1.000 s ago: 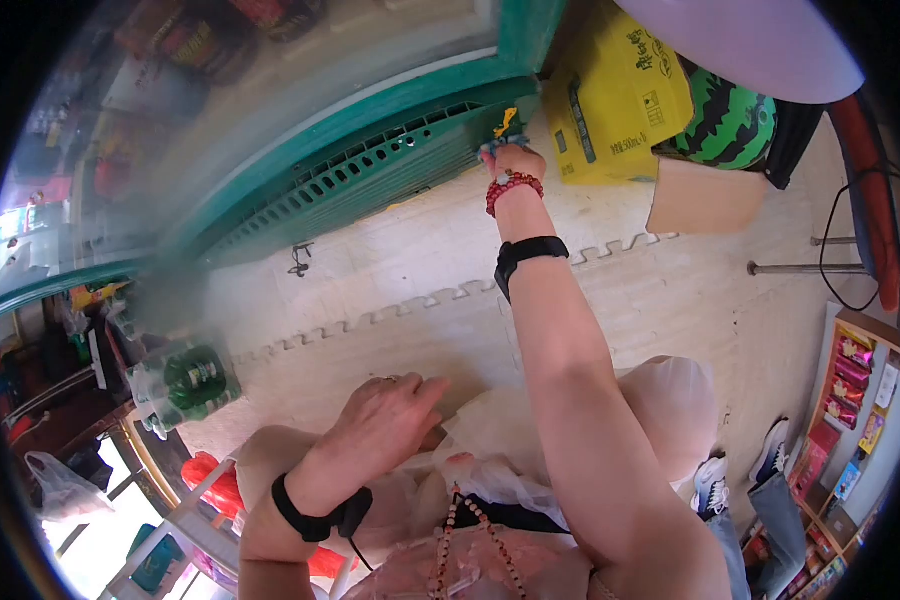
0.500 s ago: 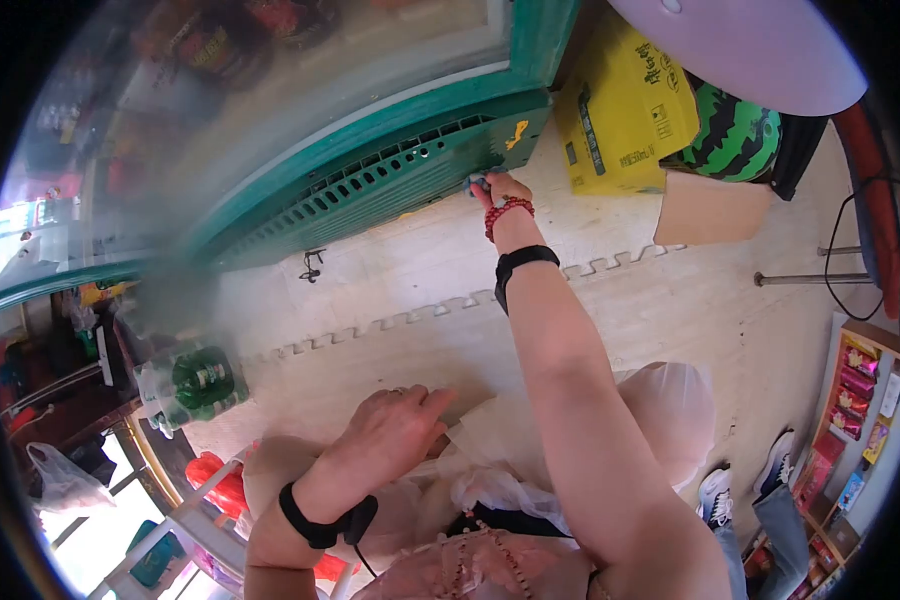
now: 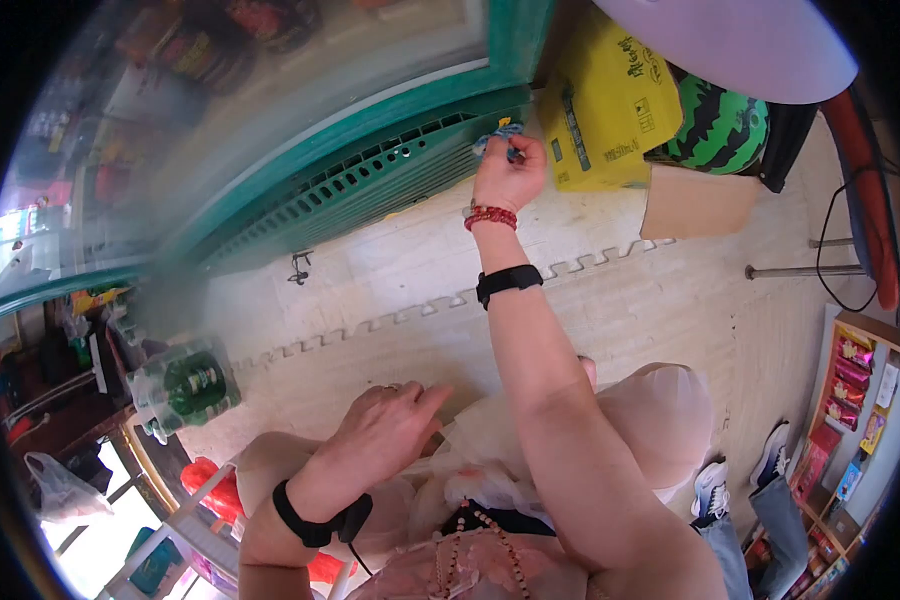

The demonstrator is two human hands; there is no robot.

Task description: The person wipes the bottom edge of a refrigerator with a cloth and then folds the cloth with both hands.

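Observation:
My right hand point(image 3: 510, 178), with red beads at its wrist, is closed around a bluish cloth point(image 3: 500, 138). The cloth is against the right end of the slotted green panel point(image 3: 370, 170) at the base of a glass-fronted cabinet point(image 3: 370, 75). Part of the cloth is covered by my fingers. Above my lap rests my left hand point(image 3: 388, 430), back upward, fingers loosely stretched and nothing seen in them.
A yellow carton point(image 3: 610, 110) and a green striped ball point(image 3: 720, 125) stand right of the cabinet. Wrapped green bottles point(image 3: 192, 385) are at left. A small black object point(image 3: 300, 268) lies on the pale floor mat point(image 3: 420, 345). Another person's shoes point(image 3: 710, 490) show at lower right.
My right hand has moved the cloth up the green panel, from its lower edge to near the yellow mark, and the wrist has turned. My left hand has barely moved.

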